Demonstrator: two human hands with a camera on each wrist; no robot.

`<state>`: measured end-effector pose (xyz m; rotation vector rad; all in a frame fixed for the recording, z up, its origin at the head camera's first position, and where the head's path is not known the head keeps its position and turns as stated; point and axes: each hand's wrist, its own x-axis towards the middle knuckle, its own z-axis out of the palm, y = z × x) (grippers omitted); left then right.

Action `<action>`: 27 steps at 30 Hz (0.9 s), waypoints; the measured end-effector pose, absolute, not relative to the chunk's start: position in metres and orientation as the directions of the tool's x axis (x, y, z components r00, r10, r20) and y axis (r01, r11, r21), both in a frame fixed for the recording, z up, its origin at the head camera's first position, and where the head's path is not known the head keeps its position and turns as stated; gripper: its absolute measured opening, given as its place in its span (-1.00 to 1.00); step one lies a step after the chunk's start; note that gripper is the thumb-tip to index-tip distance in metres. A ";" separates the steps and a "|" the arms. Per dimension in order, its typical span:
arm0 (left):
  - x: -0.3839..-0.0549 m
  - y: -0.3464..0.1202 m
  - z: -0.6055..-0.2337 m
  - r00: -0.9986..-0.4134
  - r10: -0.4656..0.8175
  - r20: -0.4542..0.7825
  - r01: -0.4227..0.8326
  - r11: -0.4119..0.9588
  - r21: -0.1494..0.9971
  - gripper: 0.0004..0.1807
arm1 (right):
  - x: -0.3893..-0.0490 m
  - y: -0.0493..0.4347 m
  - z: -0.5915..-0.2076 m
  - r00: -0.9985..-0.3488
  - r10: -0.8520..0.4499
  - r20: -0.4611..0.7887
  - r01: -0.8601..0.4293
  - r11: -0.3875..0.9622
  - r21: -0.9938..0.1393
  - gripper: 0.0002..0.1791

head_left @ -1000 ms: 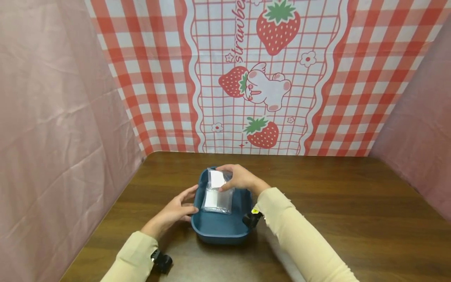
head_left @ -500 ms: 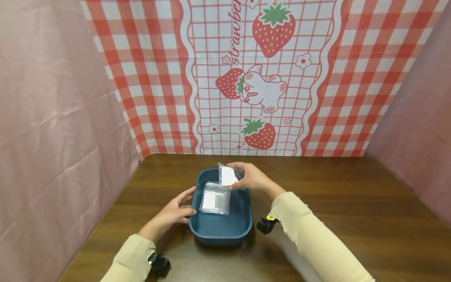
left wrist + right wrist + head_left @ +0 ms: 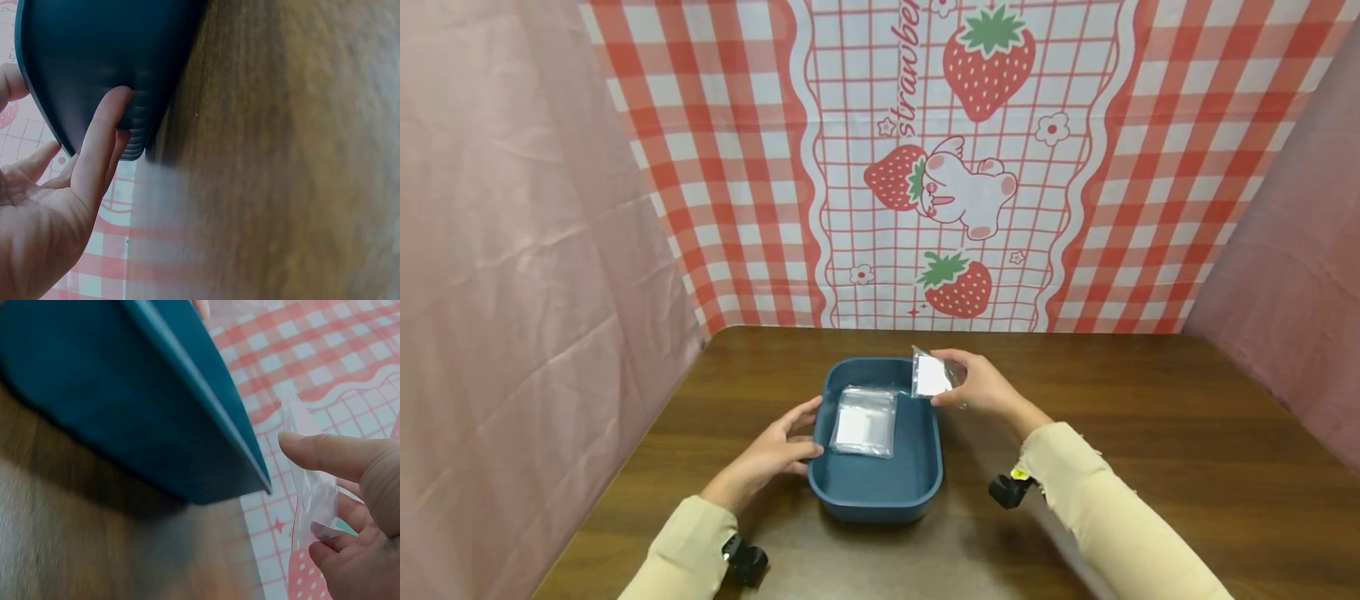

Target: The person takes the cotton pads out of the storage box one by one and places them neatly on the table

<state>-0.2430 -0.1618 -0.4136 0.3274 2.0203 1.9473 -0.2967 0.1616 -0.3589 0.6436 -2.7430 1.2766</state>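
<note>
A dark blue rectangular bin (image 3: 876, 504) stands on the table. Spread fingers of my left hand (image 3: 772, 454) touch its left side; in the left wrist view, fingertips (image 3: 115, 100) rest against the outer wall. Inside the bin lies a clear plastic packet (image 3: 863, 423) with white showing through, perhaps a stack. My right hand (image 3: 981, 385) pinches another small clear plastic packet (image 3: 931, 375) between thumb and fingers, just above the bin's far right corner. The right wrist view shows this packet (image 3: 312, 494) edge-on, apart from the bin's rim. What the packets contain cannot be made out.
A brown wood-grain table (image 3: 1112, 433) bears the bin. Behind it hangs a red-and-white checked cloth (image 3: 737, 167) with strawberries, and pink cloths (image 3: 535, 250) hang at both sides. Each wrist carries a small black camera (image 3: 1007, 492).
My right hand has lifted a packet off the others in the bin and carried it rightward to the far right corner. The left hand stays at the bin's left side.
</note>
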 end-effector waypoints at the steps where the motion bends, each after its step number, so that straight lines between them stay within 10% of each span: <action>1: -0.243 -0.162 -0.413 -0.925 0.375 -0.067 -0.053 0.046 0.997 -0.15 | -0.297 0.164 -0.361 -0.916 -0.339 0.217 -0.385 0.580 -0.718 -0.21; 27: -0.243 -0.163 -0.412 -0.922 0.382 -0.067 -0.049 0.055 0.997 -0.14 | -0.297 0.223 -0.418 -0.907 -0.377 0.187 -0.403 0.651 -0.643 -0.21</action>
